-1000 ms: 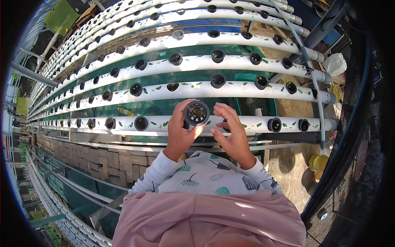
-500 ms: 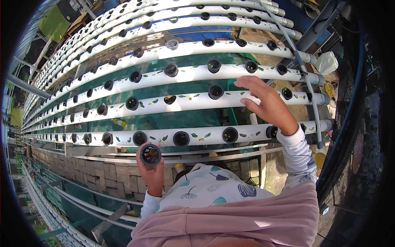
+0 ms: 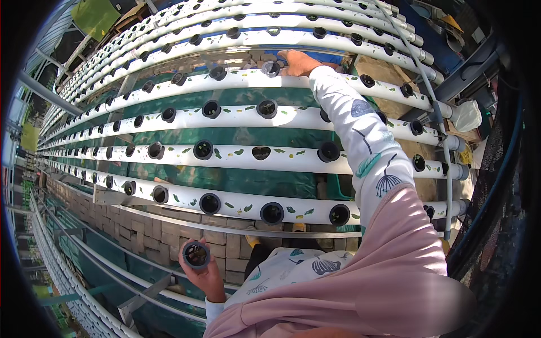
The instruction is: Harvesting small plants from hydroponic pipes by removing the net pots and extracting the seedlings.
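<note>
My left hand (image 3: 206, 276) is wrapped round a black net pot (image 3: 196, 245), low at the left in front of the pipes. The pot's open top faces up, with something dark brownish inside. Stretched far forward, my right hand (image 3: 300, 62) is at a pale, greyish clear pot (image 3: 271, 69) set in the fourth white pipe from me. Its thumb and forefinger are apart at the pot's right side; whether they touch the rim I cannot tell. A hole (image 3: 261, 153) without a pot shows in the second pipe, beside a black pot with seedlings (image 3: 203, 150).
Rows of white pipes (image 3: 293, 160) with black pots run across, printed with small leaf shapes. A grey pipe (image 3: 437, 112) crosses their right ends, near a clear plastic bag (image 3: 467, 116). Metal rails (image 3: 225, 230) lie along the near side above brick paving (image 3: 141, 234).
My right hand has reached forward and left, from above the near pipes to the pale pot. My left hand has lowered with the black net pot, and the view has shifted.
</note>
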{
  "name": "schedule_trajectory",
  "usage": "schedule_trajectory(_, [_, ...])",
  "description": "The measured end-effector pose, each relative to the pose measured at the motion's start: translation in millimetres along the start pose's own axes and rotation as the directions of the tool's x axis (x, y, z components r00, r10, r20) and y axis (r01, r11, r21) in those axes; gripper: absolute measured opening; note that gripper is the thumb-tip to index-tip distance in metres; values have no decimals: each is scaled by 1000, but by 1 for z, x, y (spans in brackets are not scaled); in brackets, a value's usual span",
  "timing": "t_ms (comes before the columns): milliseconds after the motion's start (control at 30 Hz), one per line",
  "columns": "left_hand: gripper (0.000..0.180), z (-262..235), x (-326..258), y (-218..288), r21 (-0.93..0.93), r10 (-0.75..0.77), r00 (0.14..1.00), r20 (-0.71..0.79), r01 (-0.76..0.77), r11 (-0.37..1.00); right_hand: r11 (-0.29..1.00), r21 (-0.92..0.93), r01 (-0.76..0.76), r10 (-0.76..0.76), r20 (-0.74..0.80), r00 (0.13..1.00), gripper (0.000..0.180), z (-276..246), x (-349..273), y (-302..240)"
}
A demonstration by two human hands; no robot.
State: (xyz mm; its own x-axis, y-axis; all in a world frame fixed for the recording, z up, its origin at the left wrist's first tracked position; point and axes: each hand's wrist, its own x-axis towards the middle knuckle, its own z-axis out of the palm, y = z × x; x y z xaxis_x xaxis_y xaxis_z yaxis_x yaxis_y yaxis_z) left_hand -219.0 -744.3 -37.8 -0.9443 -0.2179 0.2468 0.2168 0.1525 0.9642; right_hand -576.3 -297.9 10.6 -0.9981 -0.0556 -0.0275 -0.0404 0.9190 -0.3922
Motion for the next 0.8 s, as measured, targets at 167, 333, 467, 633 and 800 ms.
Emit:
schedule_trajectory(167, [57, -18, -12, -2, 44, -48, 994, -102, 53, 998, 995, -22, 97, -97, -21, 995, 82, 44, 34, 1])
schedule_trajectory(333, [57, -22, -12, -4, 47, -59, 991, -124, 65, 997, 976, -67, 205, -212, -124, 969, 66, 38, 15, -7])
schedule_trajectory(467, [56, -17, -8, -6, 53, -51, 994, -98, 56, 997, 964, -159, 215, -241, -166, 956, 64, 29, -8, -17])
schedule_trajectory(633, [56, -10, -5, -8, 56, -58, 996, -66, 62, 997, 953, -192, 235, -268, -169, 949, 64, 27, -12, -17])
schedule_trajectory(800, [60, -8, -3, -8, 44, -92, 993, -80, 95, 994, 937, -209, 278, -311, -142, 940, 63, 28, -6, -10])
